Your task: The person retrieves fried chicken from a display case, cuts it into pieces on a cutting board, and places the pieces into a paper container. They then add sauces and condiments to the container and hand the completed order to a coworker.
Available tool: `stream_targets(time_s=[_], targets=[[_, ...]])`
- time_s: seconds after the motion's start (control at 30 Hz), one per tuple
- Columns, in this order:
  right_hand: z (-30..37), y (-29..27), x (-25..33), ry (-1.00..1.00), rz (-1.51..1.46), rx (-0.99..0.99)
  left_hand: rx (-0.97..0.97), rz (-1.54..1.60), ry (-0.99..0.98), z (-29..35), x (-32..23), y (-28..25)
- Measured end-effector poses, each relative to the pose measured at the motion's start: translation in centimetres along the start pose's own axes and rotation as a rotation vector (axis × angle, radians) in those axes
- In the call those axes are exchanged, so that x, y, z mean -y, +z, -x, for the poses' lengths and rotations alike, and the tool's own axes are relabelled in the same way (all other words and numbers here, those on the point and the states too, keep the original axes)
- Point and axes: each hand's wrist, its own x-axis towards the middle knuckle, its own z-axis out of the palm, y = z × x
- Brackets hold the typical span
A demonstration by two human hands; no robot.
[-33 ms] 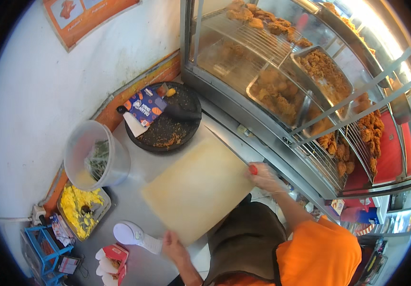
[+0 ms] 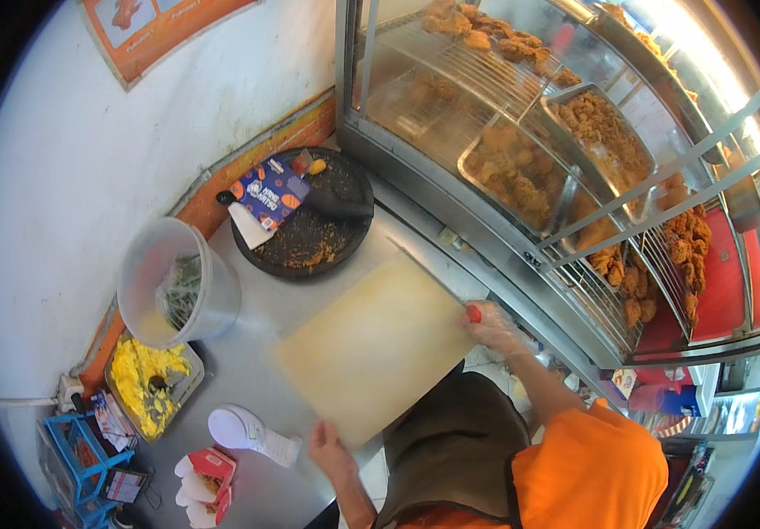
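A tan cutting board [image 2: 380,344], slightly blurred, spans the space between my two hands over the metal counter. Its lower corner is gripped by my left hand [image 2: 331,451], bare and with the fingers closed. At the board's right edge, my right hand [image 2: 491,330] wears a clear plastic glove and is closed around a red-handled knife [image 2: 473,313]. The knife's thin blade seems to run along the board's far edge; most of the handle is hidden in the fist. Whether the right fingers also grip the board is unclear.
Beyond the board stands a black stone mortar [image 2: 323,251] with a pestle and a blue printed box [image 2: 267,189]. Left are a plastic tub [image 2: 221,291], a tray of yellow spread [image 2: 193,388], a white bottle [image 2: 248,432] and red-white food boxes [image 2: 218,467]. A heated fried-chicken display case [image 2: 486,256] borders the right.
The board has shifted slightly to the right, and my left hand has moved right with its corner. My right hand has moved a little to the right too, still around the knife.
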Motion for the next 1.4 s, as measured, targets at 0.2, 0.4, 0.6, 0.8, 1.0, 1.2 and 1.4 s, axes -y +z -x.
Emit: stream_targets(time_s=[0.2,0.4,0.6,0.8,1.0,1.2,1.4], targets=[[-6.3,1.6,-10.4,-0.142,-0.047,-0.007,0.020,0.082,-0.003,-3.0,7.5,3.0],[-15.1,0.5,-12.7,-0.234,0.245,0.079,0.112,-0.005,-0.065,-5.7,9.9,5.7],[-14.1,0.0,-13.3,-0.303,0.498,-0.236,0.023,-0.221,-0.084,-5.5,13.2,8.9],[-10.2,6.9,-13.0,-0.119,0.358,-0.282,0.366,-0.243,0.000,-6.6,11.2,10.2],[-2.0,-1.9,-3.0,-0.374,0.153,-0.427,0.510,-0.621,-0.087,-3.9,3.8,13.5],[22.4,-34.7,4.0,-0.379,0.504,-1.431,0.605,-0.630,0.420,2.1,2.3,23.5],[22.1,-50.2,5.2,-0.064,1.054,-1.127,0.994,-0.431,0.340,5.7,5.1,33.6]])
